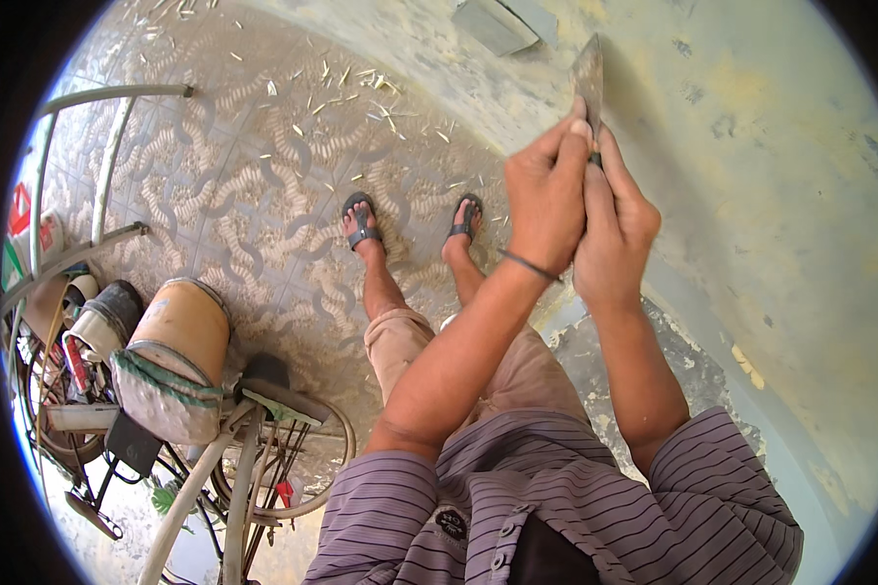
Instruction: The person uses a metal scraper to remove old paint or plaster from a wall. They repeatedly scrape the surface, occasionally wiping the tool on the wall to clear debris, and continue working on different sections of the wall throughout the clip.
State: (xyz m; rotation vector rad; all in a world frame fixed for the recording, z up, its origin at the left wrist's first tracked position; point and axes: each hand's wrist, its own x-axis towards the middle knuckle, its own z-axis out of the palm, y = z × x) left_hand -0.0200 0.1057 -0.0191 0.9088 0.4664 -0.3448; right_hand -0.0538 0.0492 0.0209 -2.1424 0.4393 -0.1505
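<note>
Both my hands are raised together before the wall [739,183], whose painted surface is patchy yellow and pale green with dark scuffs. A metal scraper or putty knife [590,77] points up and away from me between them. My right hand [614,227] is closed around its short dark handle, mostly hidden by the fingers. Against it lies my left hand [549,190], a dark band at its wrist, with thumb and fingers gripping the base of the blade. Which hand carries more of the hold is hard to tell. A grey box-like fitting [494,28] sits on the wall beyond the blade.
Pale chips [380,84] litter the patterned tile floor [227,146]. To the left stand a bicycle [344,453], a cardboard drum [183,329], a whitish sack [164,402] and a metal frame [110,161]. Below the wall, paint peels from a grey surface [629,358].
</note>
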